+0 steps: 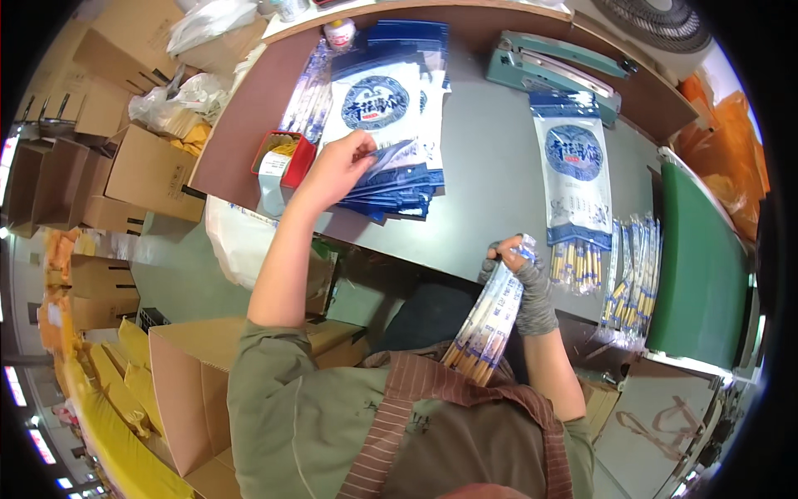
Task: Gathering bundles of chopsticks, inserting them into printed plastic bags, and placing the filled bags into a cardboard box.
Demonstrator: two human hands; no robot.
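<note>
My left hand pinched top pouch of blue-white stack at 11 o'clock, fingers closed on its edge. Right hand, gloved, gripped chopstick packets at 5 o'clock. Filled pouch lay at 2 o'clock beside sealer.

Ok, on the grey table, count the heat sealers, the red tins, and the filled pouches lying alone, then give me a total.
Teal heat sealer: 1
Red tin: 1
Filled blue-and-white pouch lying alone: 1
Total: 3
</note>
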